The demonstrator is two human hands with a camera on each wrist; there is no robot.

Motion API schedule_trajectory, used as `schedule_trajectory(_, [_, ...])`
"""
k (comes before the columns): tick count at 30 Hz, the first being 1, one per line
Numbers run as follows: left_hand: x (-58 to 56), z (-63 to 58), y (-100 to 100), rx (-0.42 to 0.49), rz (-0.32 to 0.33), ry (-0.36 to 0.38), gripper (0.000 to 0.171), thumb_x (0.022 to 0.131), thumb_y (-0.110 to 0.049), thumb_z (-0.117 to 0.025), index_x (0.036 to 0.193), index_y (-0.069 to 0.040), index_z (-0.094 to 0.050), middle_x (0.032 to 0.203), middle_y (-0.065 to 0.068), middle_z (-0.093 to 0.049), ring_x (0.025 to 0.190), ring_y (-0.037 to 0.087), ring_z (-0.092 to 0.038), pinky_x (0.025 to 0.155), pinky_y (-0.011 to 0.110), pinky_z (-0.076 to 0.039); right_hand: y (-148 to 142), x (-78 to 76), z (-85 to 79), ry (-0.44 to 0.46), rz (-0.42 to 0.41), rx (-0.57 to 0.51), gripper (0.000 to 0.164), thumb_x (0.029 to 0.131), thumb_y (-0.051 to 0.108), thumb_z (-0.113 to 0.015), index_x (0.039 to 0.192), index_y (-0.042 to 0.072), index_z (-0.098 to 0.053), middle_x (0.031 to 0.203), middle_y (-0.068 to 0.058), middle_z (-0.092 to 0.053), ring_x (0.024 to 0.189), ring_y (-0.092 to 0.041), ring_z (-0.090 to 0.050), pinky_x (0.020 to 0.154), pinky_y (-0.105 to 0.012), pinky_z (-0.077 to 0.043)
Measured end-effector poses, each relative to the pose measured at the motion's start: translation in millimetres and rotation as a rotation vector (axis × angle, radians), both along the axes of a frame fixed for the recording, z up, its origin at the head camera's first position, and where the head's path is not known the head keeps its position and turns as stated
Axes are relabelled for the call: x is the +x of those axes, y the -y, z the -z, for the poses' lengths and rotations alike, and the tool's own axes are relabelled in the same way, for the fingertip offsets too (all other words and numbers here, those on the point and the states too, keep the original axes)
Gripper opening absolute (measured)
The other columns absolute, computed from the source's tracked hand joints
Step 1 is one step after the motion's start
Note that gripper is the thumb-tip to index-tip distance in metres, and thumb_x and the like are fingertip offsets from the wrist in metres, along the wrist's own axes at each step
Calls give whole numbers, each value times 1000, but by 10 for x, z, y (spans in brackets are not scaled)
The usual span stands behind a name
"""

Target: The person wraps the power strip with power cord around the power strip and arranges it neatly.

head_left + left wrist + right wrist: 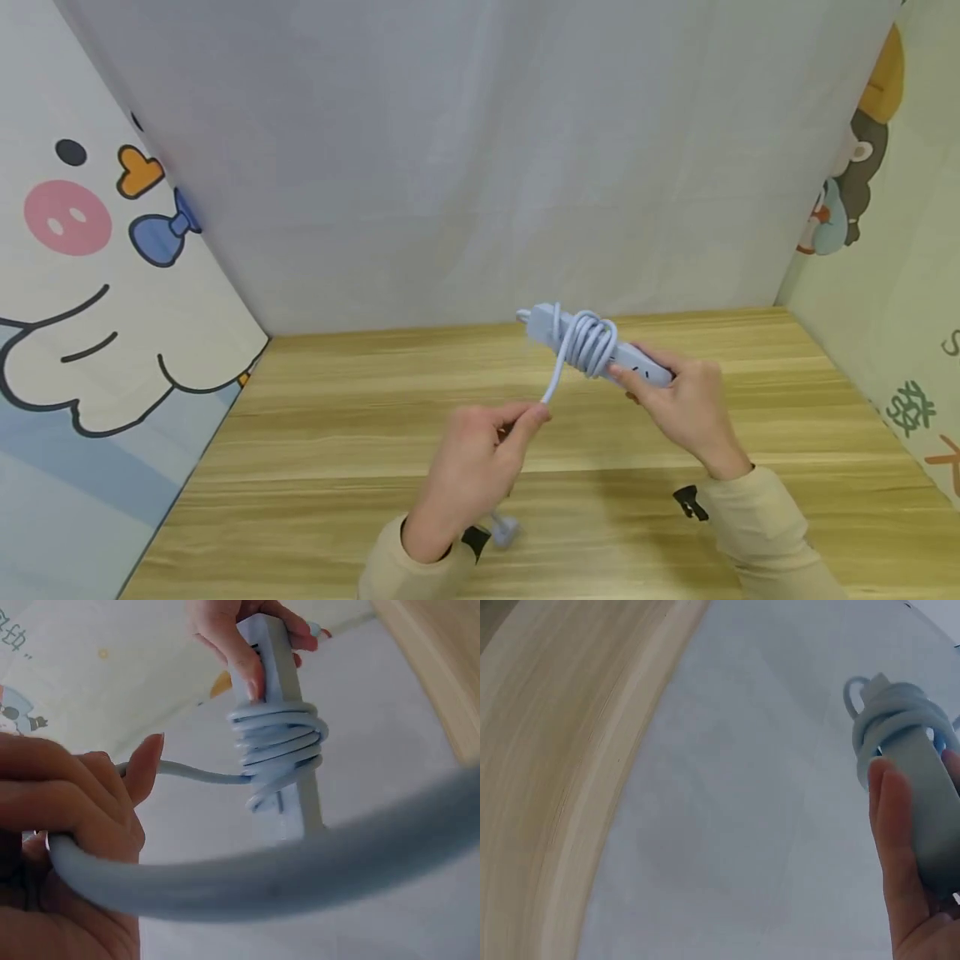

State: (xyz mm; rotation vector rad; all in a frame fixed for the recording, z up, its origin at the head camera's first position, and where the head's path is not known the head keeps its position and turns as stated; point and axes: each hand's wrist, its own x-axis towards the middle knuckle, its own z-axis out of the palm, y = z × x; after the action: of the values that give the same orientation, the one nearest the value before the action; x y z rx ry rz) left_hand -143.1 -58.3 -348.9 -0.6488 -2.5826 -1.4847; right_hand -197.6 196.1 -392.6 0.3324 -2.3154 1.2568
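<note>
"What did the head view show?"
"Right of centre, my right hand [692, 410] gripped one end of the power strip [651, 372] above the wooden tabletop [322, 408]. My left hand [472, 458] pinched its cord [553, 379], partly wound round the strip. The plug [505, 532] blurred at bottom centre."
"And the left wrist?"
"The coils [281, 720] sat upper centre; thick cord swept across the lower part from my left hand."
"The right wrist?"
"At the right edge, my right hand clasped the strip below the coils."
</note>
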Motion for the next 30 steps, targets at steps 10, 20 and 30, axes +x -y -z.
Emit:
schedule_trajectory(10, [34,-46,68,25,239,175,29,105,-35,-55,102,-17,-77,53,2,-53,39,22,-54,45,26,-45,-202,-23,-121,32,-79,-659,32,91,2,-74,119,-13,-68,93,-1,-77,61,-16,-75,63,-29,-61])
schedule_trajectory(20, [-148,114,105,-91,305,250,26,106,-28,-55,108,-13,-76,57,0,-58,49,16,-62,52,24,-51,-327,29,-230,138,-307,-1052,18,95,-2,-66,111,-2,-75,100,-11,-77,76,-25,-78,71,-35,-62])
schedule_trajectory(30, [-343,282,131,-64,356,435,23,104,-22,-60,105,-6,-76,66,3,-61,60,19,-68,63,31,-61,-354,109,-273,383,-595,-1213,28,107,9,-48,116,2,-74,111,-8,-69,93,-20,-71,80,-26,-61])
